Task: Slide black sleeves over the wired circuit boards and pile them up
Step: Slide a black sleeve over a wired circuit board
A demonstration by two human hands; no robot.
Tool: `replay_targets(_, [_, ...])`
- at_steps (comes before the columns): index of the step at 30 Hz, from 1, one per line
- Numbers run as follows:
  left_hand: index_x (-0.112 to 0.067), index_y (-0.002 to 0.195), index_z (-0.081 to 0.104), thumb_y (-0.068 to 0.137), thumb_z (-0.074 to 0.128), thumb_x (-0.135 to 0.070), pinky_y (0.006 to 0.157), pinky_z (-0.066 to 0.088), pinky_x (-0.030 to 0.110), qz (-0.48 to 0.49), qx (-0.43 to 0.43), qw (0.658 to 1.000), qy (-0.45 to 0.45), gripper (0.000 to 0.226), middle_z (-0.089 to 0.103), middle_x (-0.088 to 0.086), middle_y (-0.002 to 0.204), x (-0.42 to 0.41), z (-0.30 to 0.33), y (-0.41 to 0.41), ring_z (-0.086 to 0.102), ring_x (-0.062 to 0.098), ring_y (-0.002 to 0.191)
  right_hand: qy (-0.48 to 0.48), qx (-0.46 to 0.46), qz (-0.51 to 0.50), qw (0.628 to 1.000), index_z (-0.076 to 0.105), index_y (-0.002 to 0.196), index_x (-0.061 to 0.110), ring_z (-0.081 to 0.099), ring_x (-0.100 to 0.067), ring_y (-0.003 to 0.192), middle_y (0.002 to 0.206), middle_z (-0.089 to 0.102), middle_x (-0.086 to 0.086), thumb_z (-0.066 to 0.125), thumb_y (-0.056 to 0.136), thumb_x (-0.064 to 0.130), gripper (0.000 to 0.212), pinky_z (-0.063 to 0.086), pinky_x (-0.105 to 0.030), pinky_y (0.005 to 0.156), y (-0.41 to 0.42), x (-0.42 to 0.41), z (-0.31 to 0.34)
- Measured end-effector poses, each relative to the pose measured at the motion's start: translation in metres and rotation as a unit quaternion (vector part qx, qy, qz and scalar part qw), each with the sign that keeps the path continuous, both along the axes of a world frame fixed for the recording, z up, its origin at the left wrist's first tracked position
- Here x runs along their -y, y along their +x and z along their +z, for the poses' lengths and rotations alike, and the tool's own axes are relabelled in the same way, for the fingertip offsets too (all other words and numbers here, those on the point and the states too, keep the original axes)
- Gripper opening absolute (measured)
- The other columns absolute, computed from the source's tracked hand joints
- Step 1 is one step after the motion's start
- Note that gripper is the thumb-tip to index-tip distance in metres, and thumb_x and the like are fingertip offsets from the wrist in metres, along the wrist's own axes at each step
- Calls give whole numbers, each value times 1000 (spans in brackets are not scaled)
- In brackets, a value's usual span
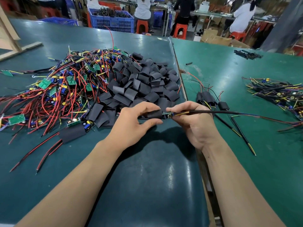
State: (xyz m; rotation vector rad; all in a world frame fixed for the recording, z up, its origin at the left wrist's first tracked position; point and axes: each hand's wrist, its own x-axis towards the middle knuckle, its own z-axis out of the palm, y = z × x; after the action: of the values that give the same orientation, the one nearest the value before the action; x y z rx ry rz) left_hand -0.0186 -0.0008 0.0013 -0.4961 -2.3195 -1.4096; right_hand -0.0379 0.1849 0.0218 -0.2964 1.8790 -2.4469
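Green bench (147,177): left hand (136,122) pinches sleeve (154,114), right hand (195,122) grips board (168,114); mid-sleeving; next, push sleeve rightward.

We see bare green mat (147,177) in front of us, open to a hand. The heap of black sleeves (144,82) and the tangle of wired boards (57,89) block the left and middle. A small pile of sleeved boards (208,99) and loose cables (242,133) crowd the right.
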Motion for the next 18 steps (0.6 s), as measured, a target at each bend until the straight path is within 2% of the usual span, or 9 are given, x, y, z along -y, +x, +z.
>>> replay_targets(6, [-15,108,72,76,82,-24,91,52,29,27,-45,998,-18,35,72,-10,103,0,3,3,67,5,96,-31,27,9,999,74,81,8,70,-17,74,79,73,-8,71,69,-4,17,56,-23,69,0,3,-1])
replay_targets(8, [-14,108,71,75,83,-23,90,52,29,28,-59,998,-18,35,72,-9,103,0,4,3,67,5,96,-54,44,14,997,73,84,6,70,-19,70,78,73,-10,73,67,3,17,56,-23,65,0,3,0])
replay_targets(11, [-10,109,70,76,83,-20,92,52,24,8,-65,998,-9,36,72,-6,104,-1,3,2,68,5,97,-31,61,21,997,74,85,8,66,-18,58,68,67,-8,74,70,11,15,55,-21,56,3,4,1])
replay_targets(14, [-10,108,67,77,82,-17,93,51,22,3,-57,998,10,35,73,-4,105,-1,1,1,68,4,100,-18,48,29,998,77,79,12,67,-17,60,69,69,-8,73,69,10,11,55,-21,57,4,6,1])
replay_targets(18, [-21,103,65,76,82,-23,91,50,17,19,-43,998,41,31,72,-10,103,-2,2,1,68,2,97,-30,19,21,999,78,75,12,70,-17,73,79,74,-8,73,64,3,15,56,-23,67,5,7,2])
